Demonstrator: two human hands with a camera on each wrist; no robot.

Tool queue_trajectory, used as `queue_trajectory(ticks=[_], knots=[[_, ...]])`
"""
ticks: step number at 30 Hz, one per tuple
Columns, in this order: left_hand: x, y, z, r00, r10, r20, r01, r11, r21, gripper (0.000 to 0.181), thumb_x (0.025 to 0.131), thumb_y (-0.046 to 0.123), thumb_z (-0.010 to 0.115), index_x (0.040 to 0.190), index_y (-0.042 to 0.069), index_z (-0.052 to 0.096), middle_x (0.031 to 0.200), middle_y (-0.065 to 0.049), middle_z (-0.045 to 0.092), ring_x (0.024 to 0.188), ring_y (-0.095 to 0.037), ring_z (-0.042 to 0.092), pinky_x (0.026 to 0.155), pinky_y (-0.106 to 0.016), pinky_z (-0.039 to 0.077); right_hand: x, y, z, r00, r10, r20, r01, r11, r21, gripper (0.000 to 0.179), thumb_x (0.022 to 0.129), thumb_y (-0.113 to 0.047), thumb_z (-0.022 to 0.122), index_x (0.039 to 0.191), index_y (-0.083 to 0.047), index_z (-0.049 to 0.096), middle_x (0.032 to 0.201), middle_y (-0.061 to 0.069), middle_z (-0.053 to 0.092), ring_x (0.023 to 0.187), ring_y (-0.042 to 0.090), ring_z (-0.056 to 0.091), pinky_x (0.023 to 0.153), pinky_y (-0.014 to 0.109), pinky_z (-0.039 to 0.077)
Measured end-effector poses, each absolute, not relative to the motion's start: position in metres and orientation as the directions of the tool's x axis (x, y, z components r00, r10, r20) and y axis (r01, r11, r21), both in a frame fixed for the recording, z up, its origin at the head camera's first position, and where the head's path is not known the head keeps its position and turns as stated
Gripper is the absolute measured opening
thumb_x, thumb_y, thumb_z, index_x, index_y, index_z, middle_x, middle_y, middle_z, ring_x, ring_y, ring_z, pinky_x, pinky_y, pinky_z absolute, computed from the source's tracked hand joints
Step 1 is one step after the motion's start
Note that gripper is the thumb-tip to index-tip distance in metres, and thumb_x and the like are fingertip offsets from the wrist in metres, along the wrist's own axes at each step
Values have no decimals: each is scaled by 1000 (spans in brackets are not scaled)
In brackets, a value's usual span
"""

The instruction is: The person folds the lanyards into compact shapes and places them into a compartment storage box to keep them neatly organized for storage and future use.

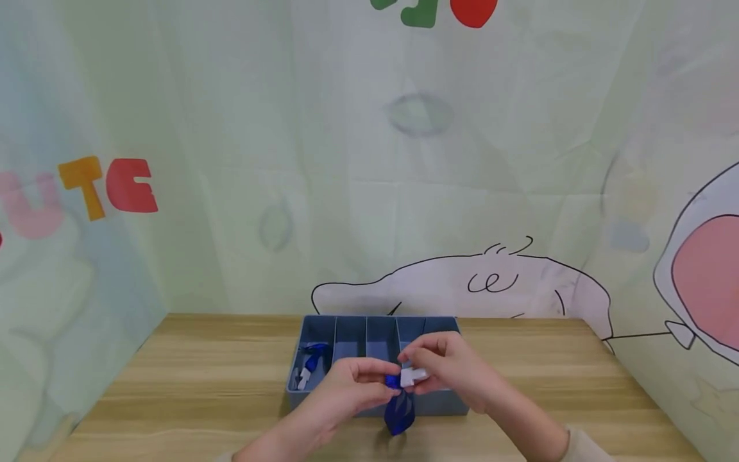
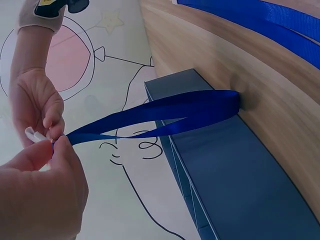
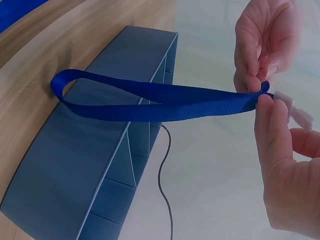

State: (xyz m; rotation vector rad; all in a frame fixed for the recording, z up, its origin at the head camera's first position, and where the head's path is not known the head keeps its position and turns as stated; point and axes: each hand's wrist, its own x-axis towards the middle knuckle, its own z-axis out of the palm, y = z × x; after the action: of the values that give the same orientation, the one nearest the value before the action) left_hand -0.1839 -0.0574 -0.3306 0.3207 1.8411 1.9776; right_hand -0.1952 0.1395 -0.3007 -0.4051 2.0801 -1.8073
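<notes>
A blue ribbon lanyard point(image 1: 399, 414) hangs in a folded loop below both hands, in front of the compartment box. Its white plastic clip point(image 1: 411, 376) sits at the top end, between the hands. My left hand point(image 1: 351, 389) pinches the ribbon between thumb and fingers right beside the clip. The right hand point(image 1: 451, 367) grips the white clip with its thumb and fingertips. In the right wrist view the loop point(image 3: 125, 100) stretches past the box's outer wall, and fingers partly cover the clip.
The blue-grey box point(image 1: 441, 403) stands on the wooden table point(image 1: 219, 359), split into several compartments. Another blue lanyard point(image 1: 314, 360) with a white clip lies in its left compartment. More blue ribbon point(image 2: 280, 20) lies on the table close to the person. Printed cloth hangs behind and on both sides.
</notes>
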Motion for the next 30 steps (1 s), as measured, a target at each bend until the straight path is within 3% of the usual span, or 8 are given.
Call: queue_trajectory(ticks=[9, 16, 21, 25, 30], knots=[[-180, -52, -337, -910, 409, -67, -99, -58, 993, 35, 80, 3, 70, 112, -7, 60, 95, -7, 66, 84, -14, 62, 79, -27, 52, -194, 137, -300, -889, -445, -106, 88, 61, -994, 24, 96, -11, 50, 106, 9, 57, 84, 11, 68, 73, 15, 66, 69, 28, 55], [-178, -51, -337, -926, 370, -77, -145, -159, 977, 34, 87, 8, 65, 114, -10, 57, 98, -8, 67, 87, -14, 64, 84, -31, 51, -193, 132, -305, -899, -437, -44, 38, 22, -999, 27, 95, -16, 53, 105, 9, 57, 85, 10, 68, 73, 16, 66, 70, 28, 55], [-176, -53, -336, -930, 353, -99, -161, -149, 976, 31, 88, 7, 63, 114, -10, 57, 93, -6, 67, 84, -13, 65, 83, -31, 52, -194, 134, -317, -936, -351, 39, -57, 40, -998, 29, 92, -16, 59, 105, 9, 58, 78, 4, 64, 66, 14, 60, 64, 25, 53], [-175, -55, -333, -925, 367, -102, -165, -145, 975, 30, 88, 7, 62, 113, -9, 58, 93, -6, 67, 84, -12, 64, 83, -29, 52, -194, 140, -332, -932, -346, 110, -177, 168, -970, 30, 89, -17, 63, 110, 4, 59, 91, 5, 62, 79, 16, 56, 69, 26, 49], [-175, -57, -325, -919, 380, -103, -173, -154, 973, 28, 87, 8, 63, 112, -6, 60, 96, -6, 67, 85, -13, 65, 83, -29, 52, -197, 154, -351, -838, -533, 116, -242, 172, -955, 34, 90, -17, 61, 120, -2, 55, 113, 11, 58, 102, 23, 52, 81, 34, 46]])
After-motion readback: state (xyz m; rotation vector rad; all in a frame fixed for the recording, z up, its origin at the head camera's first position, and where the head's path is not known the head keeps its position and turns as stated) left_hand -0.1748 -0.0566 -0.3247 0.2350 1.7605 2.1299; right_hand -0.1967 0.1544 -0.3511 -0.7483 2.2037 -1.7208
